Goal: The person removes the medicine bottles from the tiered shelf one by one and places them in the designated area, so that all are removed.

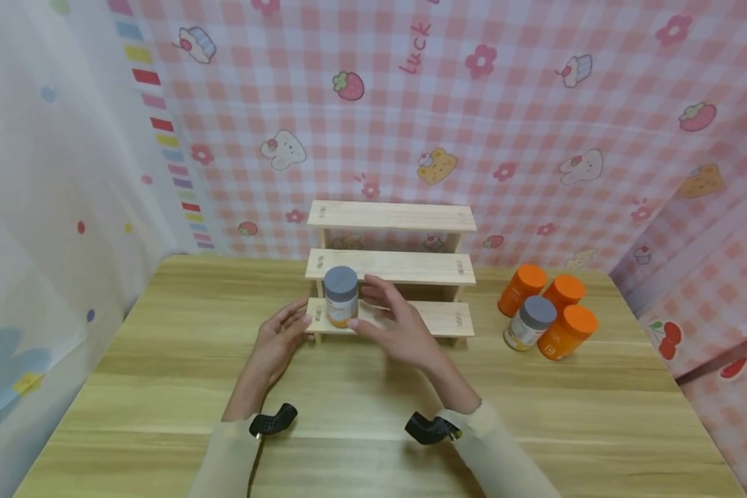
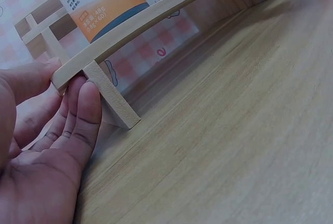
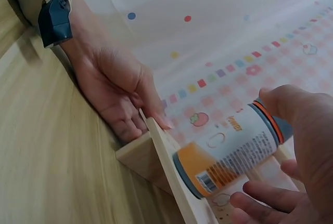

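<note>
A three-step wooden rack [image 1: 420,317] stands against the patterned cloth. On the left part of its lowest step, a pill bottle [image 1: 341,297] with a grey lid and a white and orange label stands upright. My left hand [image 1: 279,344] grips that step's left end; in the left wrist view the thumb is above the board [image 2: 125,31] and the fingers curl under it. My right hand [image 1: 404,330] is spread at the bottle's right side. In the right wrist view its thumb is right at the lid [image 3: 281,122], while the other fingers stand apart from the bottle.
To the rack's right, several orange bottles [image 1: 569,332] stand in a cluster on the wooden table [image 1: 348,443], with another grey-lidded bottle [image 1: 530,324] among them. A pink checked cloth [image 1: 380,138] hangs behind, and a white cloth [image 1: 68,173] hangs at the left.
</note>
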{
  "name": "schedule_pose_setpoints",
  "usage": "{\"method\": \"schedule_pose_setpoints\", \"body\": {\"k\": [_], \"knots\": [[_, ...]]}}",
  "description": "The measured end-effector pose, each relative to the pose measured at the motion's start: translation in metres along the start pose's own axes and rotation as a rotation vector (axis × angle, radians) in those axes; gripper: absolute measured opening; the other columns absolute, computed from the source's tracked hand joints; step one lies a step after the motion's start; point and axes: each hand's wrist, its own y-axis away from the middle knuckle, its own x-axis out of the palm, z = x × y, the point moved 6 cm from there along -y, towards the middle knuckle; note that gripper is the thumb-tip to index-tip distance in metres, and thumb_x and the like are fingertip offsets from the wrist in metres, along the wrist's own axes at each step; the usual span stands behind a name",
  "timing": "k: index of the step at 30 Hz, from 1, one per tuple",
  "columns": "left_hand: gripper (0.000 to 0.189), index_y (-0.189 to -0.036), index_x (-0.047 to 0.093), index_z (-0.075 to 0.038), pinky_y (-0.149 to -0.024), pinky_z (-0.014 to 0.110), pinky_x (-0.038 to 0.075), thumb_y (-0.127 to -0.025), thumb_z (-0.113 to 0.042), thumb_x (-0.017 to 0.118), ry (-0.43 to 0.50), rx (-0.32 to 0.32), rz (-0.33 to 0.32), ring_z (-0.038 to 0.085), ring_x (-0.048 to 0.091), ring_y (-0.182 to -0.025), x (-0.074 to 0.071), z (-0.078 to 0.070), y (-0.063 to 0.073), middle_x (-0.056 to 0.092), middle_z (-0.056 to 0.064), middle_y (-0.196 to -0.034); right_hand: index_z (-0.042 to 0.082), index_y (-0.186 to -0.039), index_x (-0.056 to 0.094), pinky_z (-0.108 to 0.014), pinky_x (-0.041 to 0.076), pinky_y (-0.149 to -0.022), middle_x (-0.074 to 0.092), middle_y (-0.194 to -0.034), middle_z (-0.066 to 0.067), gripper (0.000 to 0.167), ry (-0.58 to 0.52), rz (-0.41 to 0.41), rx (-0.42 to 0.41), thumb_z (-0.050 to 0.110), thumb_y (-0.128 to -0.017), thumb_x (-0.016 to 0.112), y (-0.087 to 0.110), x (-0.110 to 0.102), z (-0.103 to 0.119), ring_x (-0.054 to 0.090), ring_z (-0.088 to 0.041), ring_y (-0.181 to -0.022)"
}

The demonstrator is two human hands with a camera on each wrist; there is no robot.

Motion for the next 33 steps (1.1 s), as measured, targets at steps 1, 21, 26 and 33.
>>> {"method": "schedule_pose_setpoints", "body": {"k": [1, 21, 26, 33], "knots": [[0.055, -0.154, 0.040, 0.003, -0.079, 0.022, 0.059, -0.103, -0.001, 0.058, 0.000, -0.001, 0.001, 0.008, 0.063, -0.095, 0.000, 0.000, 0.000, 0.061, -0.001, -0.111, 0.019, -0.157, 0.038, -0.047, 0.045, -0.118, 0.056, -0.148, -0.012, 0.079, -0.005, 0.001, -0.001, 0.024, -0.091, 0.080, -0.001, 0.002, 0.000, 0.054, -0.030, -0.138], [0.052, -0.152, 0.043, 0.002, -0.078, 0.022, 0.059, -0.102, 0.001, 0.057, 0.028, -0.009, -0.019, 0.008, 0.063, -0.094, 0.000, 0.002, 0.001, 0.064, -0.002, -0.110, 0.022, -0.158, 0.038, -0.042, 0.046, -0.118, 0.055, -0.148, -0.009, 0.077, 0.015, -0.028, 0.056, 0.027, -0.093, 0.078, -0.021, 0.022, -0.002, 0.052, -0.024, -0.141], [0.053, -0.152, 0.043, 0.001, -0.077, 0.022, 0.059, -0.102, 0.000, 0.058, 0.031, -0.013, -0.017, 0.009, 0.064, -0.094, -0.001, 0.002, 0.001, 0.064, -0.001, -0.111, 0.022, -0.156, 0.041, -0.042, 0.047, -0.117, 0.057, -0.146, -0.009, 0.072, 0.019, -0.031, 0.029, 0.026, -0.094, 0.077, -0.024, 0.024, -0.003, 0.053, -0.025, -0.139], [0.053, -0.153, 0.044, 0.000, -0.078, 0.022, 0.059, -0.102, -0.003, 0.060, 0.024, -0.018, -0.016, 0.009, 0.064, -0.095, -0.002, 0.001, 0.001, 0.063, -0.001, -0.114, 0.019, -0.150, 0.048, -0.042, 0.053, -0.111, 0.061, -0.141, -0.010, 0.064, 0.041, -0.071, 0.008, 0.024, -0.093, 0.077, -0.028, 0.025, -0.003, 0.058, -0.026, -0.134]]}}
